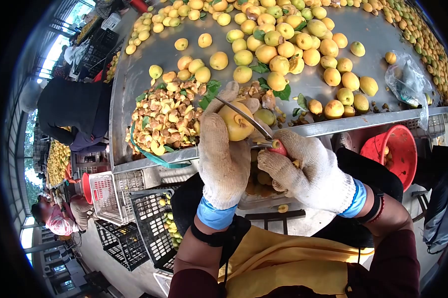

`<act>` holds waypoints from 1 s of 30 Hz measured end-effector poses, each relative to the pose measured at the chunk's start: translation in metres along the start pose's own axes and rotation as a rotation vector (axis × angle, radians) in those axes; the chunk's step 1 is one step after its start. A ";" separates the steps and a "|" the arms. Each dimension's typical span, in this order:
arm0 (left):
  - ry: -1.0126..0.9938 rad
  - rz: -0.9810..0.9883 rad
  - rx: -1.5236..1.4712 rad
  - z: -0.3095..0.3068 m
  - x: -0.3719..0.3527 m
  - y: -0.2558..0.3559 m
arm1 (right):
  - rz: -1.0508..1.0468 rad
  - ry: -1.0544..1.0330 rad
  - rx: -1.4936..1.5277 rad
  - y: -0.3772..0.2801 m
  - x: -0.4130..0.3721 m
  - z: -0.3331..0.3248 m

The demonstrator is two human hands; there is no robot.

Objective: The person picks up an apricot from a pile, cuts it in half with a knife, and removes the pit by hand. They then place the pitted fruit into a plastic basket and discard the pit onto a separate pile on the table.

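My left hand (pixel 223 166), in a stained white knit glove, is closed around a yellow apricot (pixel 235 125) just over the near edge of the metal table (pixel 159 55). A knife (pixel 243 115) lies across the apricot, its blade slanting up to the left. Its red handle is gripped by my gloved right hand (pixel 311 169), close beside the fruit. On the table to the left of my hands is a heap of brown and yellow fruit scraps (pixel 163 119) with green leaves. Whole apricots (pixel 279 64) spread over the table beyond. Below my hands, partly hidden, sits a container with yellow fruit (pixel 263 180).
A clear plastic bag (pixel 407 79) hangs over the table's right edge, above a red bucket (pixel 405 154). Black crates (pixel 152 226) and a white crate (pixel 105 194) stand at the lower left. Other people (pixel 77 107) are at the far left.
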State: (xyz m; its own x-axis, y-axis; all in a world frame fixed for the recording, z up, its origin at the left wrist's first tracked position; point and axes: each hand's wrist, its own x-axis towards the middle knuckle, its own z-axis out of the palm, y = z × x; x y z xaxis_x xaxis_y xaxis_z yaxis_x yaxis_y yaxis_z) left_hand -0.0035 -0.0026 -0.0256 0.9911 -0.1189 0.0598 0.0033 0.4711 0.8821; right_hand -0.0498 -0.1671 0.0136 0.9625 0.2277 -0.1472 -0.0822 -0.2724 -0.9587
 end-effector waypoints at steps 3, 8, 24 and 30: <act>-0.005 0.015 0.014 0.001 -0.001 0.000 | -0.167 0.076 -0.036 0.008 0.001 0.006; 0.027 0.013 -0.032 0.000 -0.002 0.000 | -0.119 0.054 -0.121 0.010 0.003 0.010; 0.006 -0.143 -0.154 0.010 -0.012 0.009 | -0.227 0.121 -0.455 0.010 0.015 0.021; 0.026 -0.185 -0.237 0.015 -0.006 0.010 | -0.316 0.170 -0.596 0.015 0.023 0.027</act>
State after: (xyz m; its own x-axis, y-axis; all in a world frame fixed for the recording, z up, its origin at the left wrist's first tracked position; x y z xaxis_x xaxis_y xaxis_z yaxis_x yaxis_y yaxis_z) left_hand -0.0109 -0.0100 -0.0104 0.9739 -0.2004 -0.1062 0.2117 0.6352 0.7428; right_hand -0.0359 -0.1409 -0.0106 0.9481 0.2444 0.2034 0.3175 -0.6949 -0.6452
